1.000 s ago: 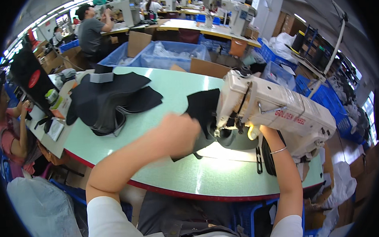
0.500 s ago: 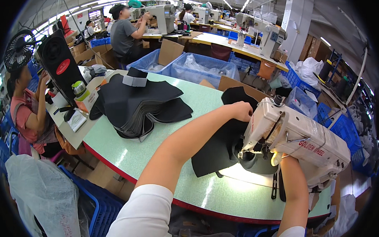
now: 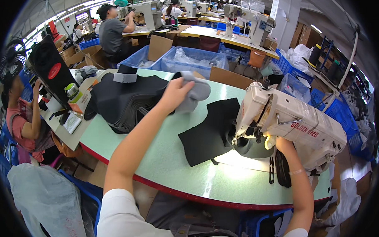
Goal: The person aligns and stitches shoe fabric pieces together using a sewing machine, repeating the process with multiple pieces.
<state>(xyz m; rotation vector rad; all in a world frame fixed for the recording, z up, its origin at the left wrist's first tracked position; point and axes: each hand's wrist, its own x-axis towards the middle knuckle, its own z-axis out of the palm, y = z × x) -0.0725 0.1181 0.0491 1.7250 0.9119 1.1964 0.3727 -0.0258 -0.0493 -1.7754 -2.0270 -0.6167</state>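
Note:
My left hand point(image 3: 177, 94) is closed on a folded fabric piece, black on one side and grey point(image 3: 198, 92) on the other, at the right edge of the stacked black cut pieces point(image 3: 128, 97). A separate flat black piece point(image 3: 208, 132) lies on the table, its right end under the head of a white sewing machine point(image 3: 287, 117). Close to the needle, my right hand point(image 3: 280, 143) is beside the curved dark material point(image 3: 253, 149). A yellow covering shows on a finger there; the other fingers are mostly hidden. A small grey strip point(image 3: 124, 77) rests on the stack.
Black thread snips point(image 3: 271, 170) lie on the light green tabletop point(image 3: 174, 169) near its red edge. Blue bins point(image 3: 191, 58) stand behind the table. At left are a green-lidded bottle point(image 3: 73, 92), a black fan speaker point(image 3: 50, 67) and a seated co-worker point(image 3: 24, 120).
My left hand has moved left from the piece beside the machine to the stack and now grips a folded piece. The flat black piece stays at the machine, as does my right hand.

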